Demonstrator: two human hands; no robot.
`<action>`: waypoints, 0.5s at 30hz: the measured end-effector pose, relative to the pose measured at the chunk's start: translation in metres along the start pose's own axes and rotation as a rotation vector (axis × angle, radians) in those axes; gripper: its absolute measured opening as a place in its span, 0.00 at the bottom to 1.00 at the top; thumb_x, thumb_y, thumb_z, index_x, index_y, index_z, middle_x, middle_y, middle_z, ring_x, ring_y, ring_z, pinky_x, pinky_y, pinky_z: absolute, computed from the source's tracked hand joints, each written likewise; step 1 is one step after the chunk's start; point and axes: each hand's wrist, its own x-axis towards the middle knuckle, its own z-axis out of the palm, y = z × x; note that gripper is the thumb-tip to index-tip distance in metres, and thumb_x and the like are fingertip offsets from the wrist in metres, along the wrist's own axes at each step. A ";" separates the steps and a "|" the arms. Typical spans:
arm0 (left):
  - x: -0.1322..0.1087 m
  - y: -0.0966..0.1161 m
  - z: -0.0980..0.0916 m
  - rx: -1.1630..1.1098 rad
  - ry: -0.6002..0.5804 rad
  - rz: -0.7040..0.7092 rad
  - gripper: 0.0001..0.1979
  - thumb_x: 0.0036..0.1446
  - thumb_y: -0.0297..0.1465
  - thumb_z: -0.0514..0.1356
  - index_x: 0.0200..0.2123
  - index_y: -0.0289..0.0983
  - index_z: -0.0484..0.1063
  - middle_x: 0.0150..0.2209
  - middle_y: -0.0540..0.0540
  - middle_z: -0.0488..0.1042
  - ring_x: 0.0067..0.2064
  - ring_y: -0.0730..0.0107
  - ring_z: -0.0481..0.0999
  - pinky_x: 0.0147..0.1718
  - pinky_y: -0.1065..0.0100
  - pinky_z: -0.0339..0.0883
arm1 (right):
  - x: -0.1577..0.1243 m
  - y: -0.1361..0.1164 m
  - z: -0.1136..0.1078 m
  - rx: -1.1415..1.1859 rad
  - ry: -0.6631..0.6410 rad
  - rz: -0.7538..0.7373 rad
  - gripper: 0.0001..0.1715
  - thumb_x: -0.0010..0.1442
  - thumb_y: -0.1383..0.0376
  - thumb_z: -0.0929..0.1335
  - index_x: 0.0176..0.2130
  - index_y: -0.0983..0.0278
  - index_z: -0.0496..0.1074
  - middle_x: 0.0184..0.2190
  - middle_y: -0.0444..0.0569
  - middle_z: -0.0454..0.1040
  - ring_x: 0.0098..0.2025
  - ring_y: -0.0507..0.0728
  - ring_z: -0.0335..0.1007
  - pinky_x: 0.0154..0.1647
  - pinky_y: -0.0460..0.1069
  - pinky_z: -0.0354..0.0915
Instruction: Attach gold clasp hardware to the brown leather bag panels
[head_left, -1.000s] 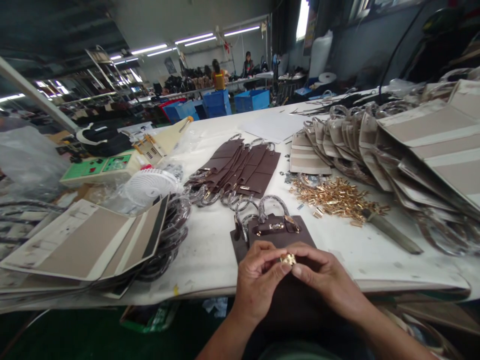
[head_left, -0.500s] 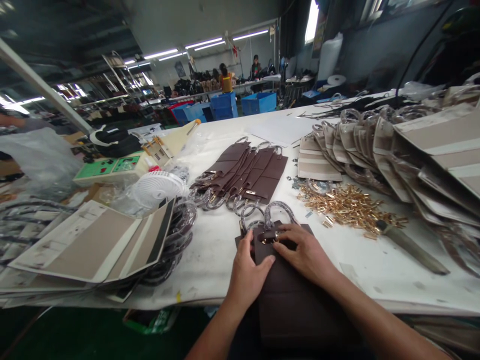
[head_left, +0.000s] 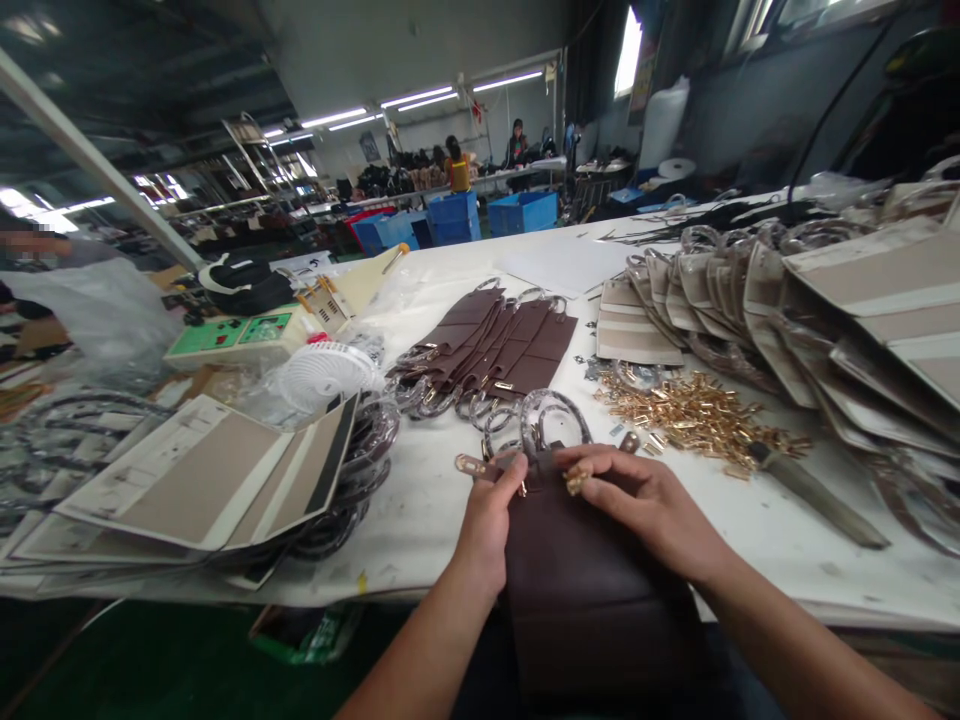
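A dark brown leather bag panel (head_left: 577,590) lies before me, its lower part hanging over the table's near edge. Plastic-wrapped loop handles (head_left: 556,418) rise from its top. My left hand (head_left: 489,515) grips the panel's upper left edge, thumb on top, beside a brown strap tab (head_left: 476,466) with a metal-edged slot that sticks out to the left. Between thumb and fingers, my right hand (head_left: 637,500) pinches a small gold metal fitting (head_left: 576,480) just above the panel. Another strap end (head_left: 628,441) shows behind the right fingers.
Finished-looking brown panels (head_left: 495,345) lie stacked ahead. Right of them are loose gold fittings (head_left: 697,415), a dark-handled tool (head_left: 821,495) and beige-lined panels (head_left: 862,300). More open panels (head_left: 195,480) and a white fan (head_left: 326,375) stand left. Other people are in the background.
The strap that lay across the panel's top is now spread apart, one end out to the left. My right hand has lifted slightly, with a gold fitting between its fingers.
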 end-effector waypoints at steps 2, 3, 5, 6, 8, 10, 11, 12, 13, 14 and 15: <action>-0.003 -0.001 0.003 -0.117 -0.094 -0.162 0.27 0.54 0.48 0.70 0.50 0.35 0.78 0.40 0.39 0.84 0.45 0.46 0.84 0.50 0.49 0.75 | -0.002 0.005 -0.012 -0.184 0.117 0.026 0.14 0.65 0.54 0.73 0.47 0.57 0.81 0.48 0.49 0.83 0.51 0.62 0.78 0.54 0.54 0.72; -0.004 -0.001 0.003 -0.139 -0.135 -0.229 0.29 0.55 0.49 0.68 0.52 0.35 0.78 0.40 0.38 0.84 0.46 0.43 0.83 0.51 0.47 0.75 | -0.003 0.007 -0.018 -0.285 0.143 0.003 0.14 0.66 0.54 0.72 0.48 0.57 0.81 0.47 0.49 0.83 0.48 0.61 0.79 0.52 0.53 0.72; -0.005 -0.003 0.005 -0.141 -0.194 -0.302 0.30 0.57 0.51 0.66 0.54 0.35 0.77 0.41 0.37 0.84 0.48 0.41 0.83 0.53 0.43 0.74 | -0.004 0.008 -0.029 -0.467 0.140 -0.107 0.13 0.67 0.56 0.71 0.48 0.57 0.81 0.45 0.49 0.83 0.46 0.60 0.79 0.50 0.53 0.72; -0.005 -0.003 0.006 -0.128 -0.218 -0.311 0.30 0.58 0.51 0.64 0.55 0.36 0.77 0.42 0.37 0.84 0.49 0.40 0.83 0.53 0.41 0.73 | -0.005 0.008 -0.035 -0.539 0.125 -0.173 0.13 0.68 0.57 0.70 0.49 0.57 0.81 0.45 0.49 0.83 0.46 0.60 0.79 0.50 0.53 0.72; -0.004 -0.004 0.007 -0.091 -0.255 -0.288 0.31 0.60 0.53 0.61 0.56 0.37 0.76 0.44 0.37 0.84 0.51 0.39 0.82 0.54 0.39 0.72 | -0.006 0.008 -0.045 -0.636 0.083 -0.262 0.14 0.70 0.58 0.68 0.51 0.56 0.80 0.45 0.50 0.82 0.46 0.61 0.79 0.49 0.53 0.73; -0.003 -0.005 0.008 -0.056 -0.258 -0.227 0.32 0.61 0.53 0.59 0.59 0.37 0.75 0.47 0.36 0.83 0.53 0.38 0.81 0.54 0.38 0.72 | -0.005 0.008 -0.053 -0.688 0.023 -0.271 0.15 0.71 0.58 0.67 0.52 0.56 0.80 0.45 0.51 0.82 0.46 0.61 0.79 0.48 0.54 0.73; -0.003 -0.006 0.008 -0.037 -0.246 -0.189 0.33 0.61 0.54 0.59 0.60 0.38 0.74 0.48 0.36 0.83 0.53 0.38 0.81 0.54 0.38 0.72 | -0.005 0.009 -0.056 -0.705 -0.007 -0.255 0.16 0.71 0.58 0.67 0.53 0.56 0.80 0.46 0.52 0.81 0.46 0.61 0.79 0.47 0.54 0.73; -0.002 -0.007 0.008 -0.017 -0.227 -0.148 0.33 0.62 0.54 0.59 0.61 0.38 0.73 0.49 0.36 0.82 0.54 0.37 0.80 0.54 0.38 0.72 | -0.004 0.011 -0.057 -0.717 -0.033 -0.238 0.16 0.71 0.59 0.66 0.53 0.56 0.80 0.46 0.52 0.81 0.46 0.61 0.79 0.47 0.54 0.74; 0.000 -0.008 0.008 0.005 -0.203 -0.106 0.34 0.62 0.54 0.60 0.62 0.39 0.71 0.49 0.37 0.82 0.55 0.37 0.80 0.54 0.38 0.72 | -0.003 0.012 -0.058 -0.727 -0.053 -0.226 0.16 0.71 0.59 0.66 0.53 0.56 0.80 0.46 0.52 0.81 0.46 0.61 0.79 0.47 0.54 0.74; 0.001 -0.009 0.007 0.023 -0.179 -0.068 0.35 0.61 0.54 0.60 0.64 0.40 0.70 0.50 0.37 0.82 0.55 0.37 0.79 0.54 0.38 0.72 | -0.002 0.014 -0.058 -0.735 -0.069 -0.220 0.16 0.71 0.59 0.66 0.53 0.55 0.80 0.47 0.52 0.81 0.47 0.61 0.79 0.47 0.54 0.74; 0.002 -0.011 0.006 0.037 -0.157 -0.039 0.35 0.61 0.55 0.60 0.64 0.40 0.69 0.51 0.37 0.82 0.56 0.37 0.79 0.54 0.38 0.72 | -0.001 0.016 -0.057 -0.745 -0.084 -0.215 0.16 0.71 0.60 0.66 0.53 0.55 0.80 0.47 0.52 0.81 0.47 0.61 0.79 0.47 0.53 0.74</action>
